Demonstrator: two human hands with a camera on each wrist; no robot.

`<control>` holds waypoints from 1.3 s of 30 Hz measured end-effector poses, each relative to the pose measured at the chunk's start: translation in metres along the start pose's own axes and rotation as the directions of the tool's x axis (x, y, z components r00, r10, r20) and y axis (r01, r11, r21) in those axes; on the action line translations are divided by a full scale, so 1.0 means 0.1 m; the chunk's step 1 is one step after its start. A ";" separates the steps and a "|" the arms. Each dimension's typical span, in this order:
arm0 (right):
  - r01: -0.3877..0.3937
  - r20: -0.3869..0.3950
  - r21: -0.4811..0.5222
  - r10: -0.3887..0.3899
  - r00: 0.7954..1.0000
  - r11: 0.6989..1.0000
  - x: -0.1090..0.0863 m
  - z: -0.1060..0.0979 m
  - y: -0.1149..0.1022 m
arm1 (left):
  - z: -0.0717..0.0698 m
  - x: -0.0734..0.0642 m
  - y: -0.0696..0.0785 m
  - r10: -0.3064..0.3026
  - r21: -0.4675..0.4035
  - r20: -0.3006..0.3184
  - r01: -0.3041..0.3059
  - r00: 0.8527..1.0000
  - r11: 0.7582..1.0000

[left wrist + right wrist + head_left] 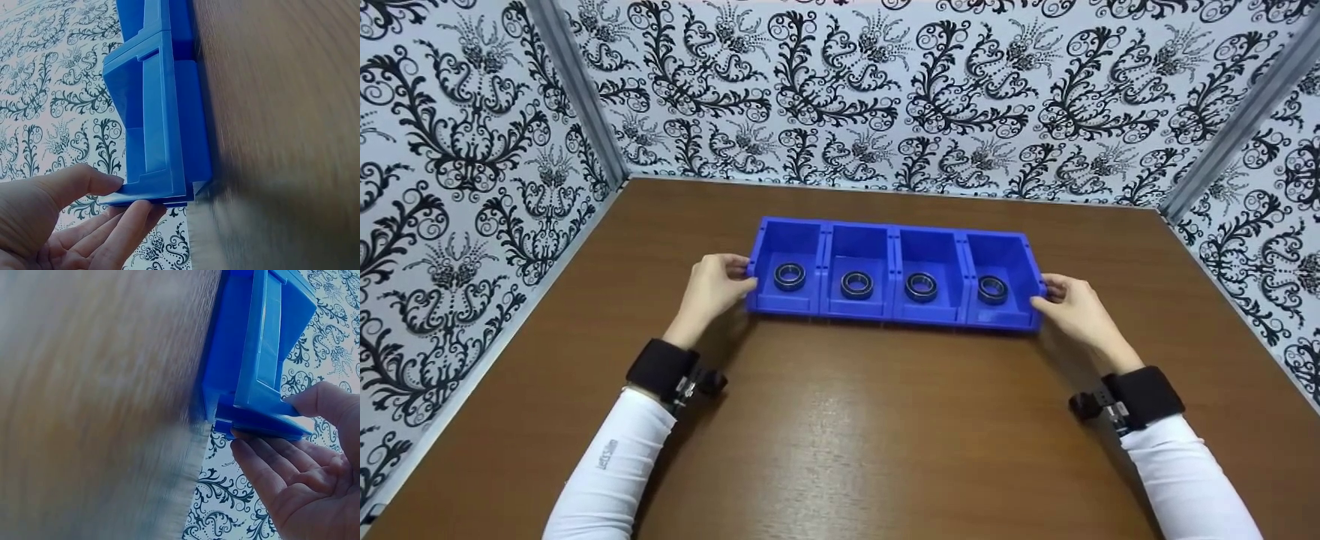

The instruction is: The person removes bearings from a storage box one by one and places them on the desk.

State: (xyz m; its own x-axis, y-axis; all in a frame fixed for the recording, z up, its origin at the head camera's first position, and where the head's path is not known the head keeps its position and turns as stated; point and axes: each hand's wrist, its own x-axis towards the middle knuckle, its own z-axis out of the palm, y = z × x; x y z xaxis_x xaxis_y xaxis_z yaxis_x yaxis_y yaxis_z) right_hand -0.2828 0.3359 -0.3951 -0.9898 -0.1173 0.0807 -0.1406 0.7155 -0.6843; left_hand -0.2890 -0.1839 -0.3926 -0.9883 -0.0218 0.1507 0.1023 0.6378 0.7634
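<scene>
A row of joined blue bins (pixel 855 311) sits on the brown table, its open tops facing up. Each compartment holds one dark ring-shaped bearing: one at the left end (pixel 790 277), two in the middle compartments (pixel 856 285) (pixel 921 287), and one at the right end (pixel 992 290). My left hand (pixel 714 286) grips the left end wall, thumb inside the rim and fingers outside, as the left wrist view also shows. The right end wall is pinched the same way by my right hand (pixel 1076 307); in the right wrist view its fingers lie along the outer side.
The brown table (pixel 840 435) extends on all sides of the bins. Patterned black-and-white panels (pixel 885 97) stand behind and at both sides, joined by grey corner posts (pixel 581 90). Black bands with small cameras (pixel 664 369) are strapped on both wrists.
</scene>
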 end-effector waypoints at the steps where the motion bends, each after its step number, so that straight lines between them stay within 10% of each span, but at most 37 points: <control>1: -0.001 0.001 -0.002 0.001 1.000 1.000 0.00 0.00 0.00 | 0.00 0.00 0.00 0.001 0.000 0.001 -0.001 1.000 1.000; 39: 0.067 -0.072 -0.203 -0.083 0.994 0.977 -0.09 -0.16 -0.11 | -0.02 -0.01 -0.02 -0.026 -0.058 0.029 0.028 0.999 0.998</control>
State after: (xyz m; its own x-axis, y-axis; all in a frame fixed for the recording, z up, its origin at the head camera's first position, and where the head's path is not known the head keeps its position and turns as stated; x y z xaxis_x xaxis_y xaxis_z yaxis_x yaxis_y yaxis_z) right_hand -0.2723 0.3400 -0.3773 -0.9737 -0.1268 0.1893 -0.2085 0.8311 -0.5156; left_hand -0.2879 -0.1869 -0.3933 -0.9936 -0.0159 0.1120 0.0810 0.5910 0.8026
